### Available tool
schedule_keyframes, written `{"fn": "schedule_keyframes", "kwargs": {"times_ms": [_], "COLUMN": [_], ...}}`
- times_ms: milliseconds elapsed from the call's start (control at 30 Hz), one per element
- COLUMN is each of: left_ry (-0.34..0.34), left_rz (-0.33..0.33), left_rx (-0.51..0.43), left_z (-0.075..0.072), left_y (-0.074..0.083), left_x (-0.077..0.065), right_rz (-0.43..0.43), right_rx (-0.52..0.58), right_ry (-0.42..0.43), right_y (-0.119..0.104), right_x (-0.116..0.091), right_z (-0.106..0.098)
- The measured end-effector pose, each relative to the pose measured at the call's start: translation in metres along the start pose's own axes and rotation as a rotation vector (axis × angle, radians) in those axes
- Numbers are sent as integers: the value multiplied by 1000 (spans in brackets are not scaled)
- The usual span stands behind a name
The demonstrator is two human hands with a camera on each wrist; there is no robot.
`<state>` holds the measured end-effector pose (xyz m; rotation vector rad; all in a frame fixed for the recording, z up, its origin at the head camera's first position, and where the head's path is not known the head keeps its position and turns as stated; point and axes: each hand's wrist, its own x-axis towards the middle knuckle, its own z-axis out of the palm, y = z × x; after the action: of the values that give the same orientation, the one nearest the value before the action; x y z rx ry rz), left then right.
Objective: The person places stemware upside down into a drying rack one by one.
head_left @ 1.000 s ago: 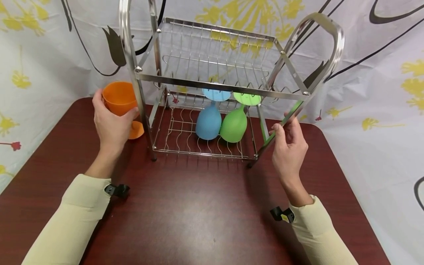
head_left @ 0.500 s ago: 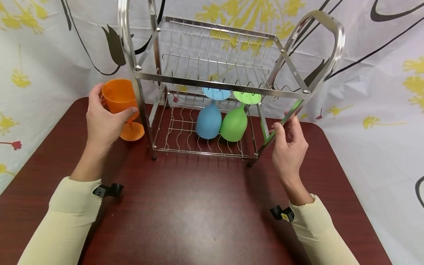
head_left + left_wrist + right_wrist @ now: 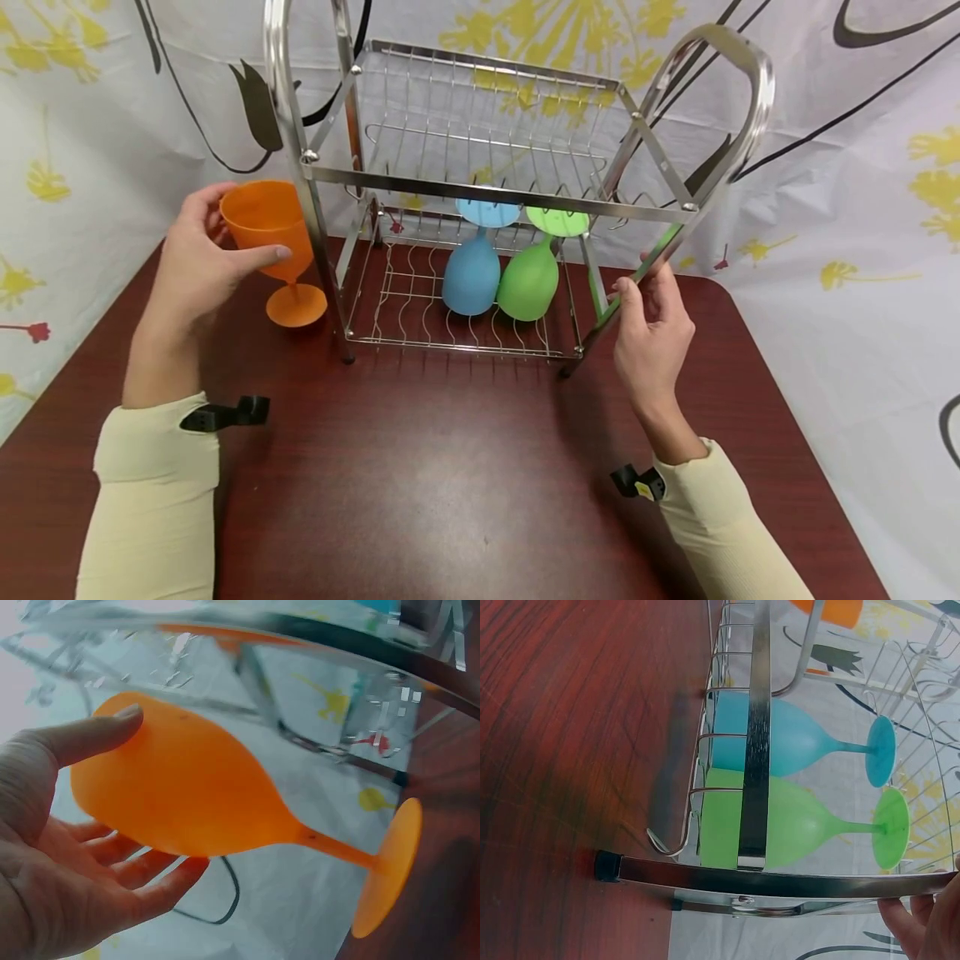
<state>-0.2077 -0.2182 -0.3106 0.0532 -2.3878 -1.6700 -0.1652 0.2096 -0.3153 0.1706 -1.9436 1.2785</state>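
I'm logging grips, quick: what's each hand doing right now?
Left hand: holding the orange goblet by its bowl.
Right hand: holding the right post of the metal rack.

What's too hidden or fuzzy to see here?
Head: fingertips of the left hand, thumb excepted, behind the orange stemmed goblet.
Head: goblet's right rim, behind a post of the silver metal rack.
Right wrist: much of the right hand, cut off by the right edge.
Left wrist: rack details, blurred.

Two goblets are in the rack, one goblet left of it.
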Motion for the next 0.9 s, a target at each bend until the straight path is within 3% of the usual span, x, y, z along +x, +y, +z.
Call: {"fn": "schedule_keyframes", "kwargs": {"times_ms": [367,500,900], "left_ry": [-120,-152,-308], "left_rz": [98,136,258], "left_rx": [-374,-433,-539], "left_z": [-17,-22,-36], "left_y": [-8,-8,-11], "left_x": [-4,-4,-9], "right_rz": [2,9,-8], "right_rx": [-24,-36,-28], "right_ry": [10,15,6], "right_y": [9,18,6], "right_x": [1,2,0], "right_z": [1,0,0]}}
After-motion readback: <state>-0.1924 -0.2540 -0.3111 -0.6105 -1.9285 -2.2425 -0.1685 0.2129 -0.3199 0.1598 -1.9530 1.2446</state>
